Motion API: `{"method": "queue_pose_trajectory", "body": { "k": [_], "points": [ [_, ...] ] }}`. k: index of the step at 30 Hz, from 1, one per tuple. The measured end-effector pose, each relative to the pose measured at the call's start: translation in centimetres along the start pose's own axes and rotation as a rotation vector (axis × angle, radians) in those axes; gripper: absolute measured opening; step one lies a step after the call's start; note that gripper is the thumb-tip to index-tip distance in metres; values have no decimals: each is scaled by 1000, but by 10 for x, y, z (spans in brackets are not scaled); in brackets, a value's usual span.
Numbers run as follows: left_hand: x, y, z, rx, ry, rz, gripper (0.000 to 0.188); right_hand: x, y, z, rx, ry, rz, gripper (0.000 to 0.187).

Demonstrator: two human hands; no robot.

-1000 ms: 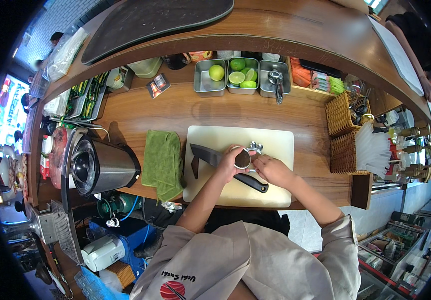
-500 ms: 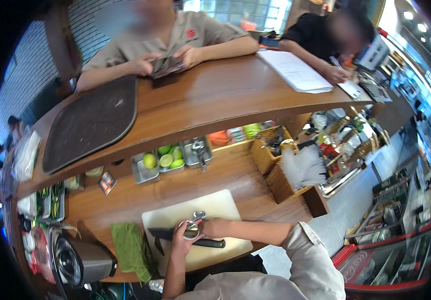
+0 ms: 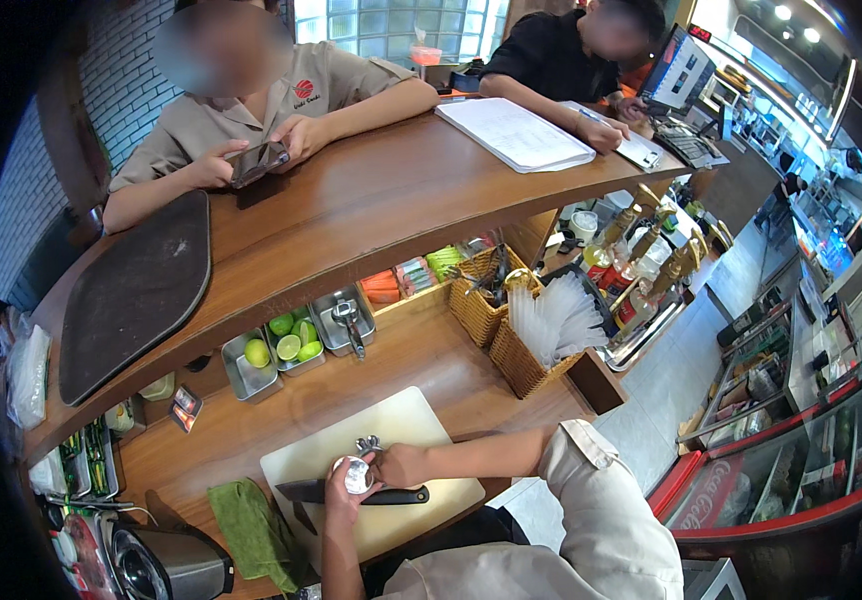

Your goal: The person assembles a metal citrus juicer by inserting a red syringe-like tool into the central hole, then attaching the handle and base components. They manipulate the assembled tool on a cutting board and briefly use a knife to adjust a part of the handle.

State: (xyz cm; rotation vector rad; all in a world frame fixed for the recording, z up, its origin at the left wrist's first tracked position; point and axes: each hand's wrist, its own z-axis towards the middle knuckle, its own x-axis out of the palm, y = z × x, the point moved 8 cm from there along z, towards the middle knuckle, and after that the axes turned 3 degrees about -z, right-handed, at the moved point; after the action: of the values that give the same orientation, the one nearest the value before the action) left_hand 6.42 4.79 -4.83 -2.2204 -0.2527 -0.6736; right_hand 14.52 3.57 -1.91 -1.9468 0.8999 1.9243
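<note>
My left hand is closed around a small round silvery-white piece, whose kind I cannot make out. My right hand presses its fingers against the same piece from the right. A shiny metal part juts out just beyond my fingers; whether it joins the round piece is hidden. Beneath both hands lies a white cutting board. On it rests a knife with a dark blade and black handle, partly covered by my left hand.
A green cloth lies left of the board. Metal trays hold limes and a metal squeezer. Wicker baskets stand at right. Beyond, a raised wooden counter carries a dark tray; two people lean there.
The view has shifted, so the counter things sit differently in the picture. Between my hands, the round piece now shows a bright whitish face instead of a ring-like rim.
</note>
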Motion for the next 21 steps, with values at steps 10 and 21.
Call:
{"method": "queue_pose_trajectory", "body": {
  "k": [10, 21],
  "points": [
    [5, -2, -2, -39, -56, 66, 16, 9, 2, -4, -89, -67, -212, 20],
    [5, 0, 2, -8, -16, 15, 22, -44, -40, -29, 312, -194, 222, 17]
  ]
}}
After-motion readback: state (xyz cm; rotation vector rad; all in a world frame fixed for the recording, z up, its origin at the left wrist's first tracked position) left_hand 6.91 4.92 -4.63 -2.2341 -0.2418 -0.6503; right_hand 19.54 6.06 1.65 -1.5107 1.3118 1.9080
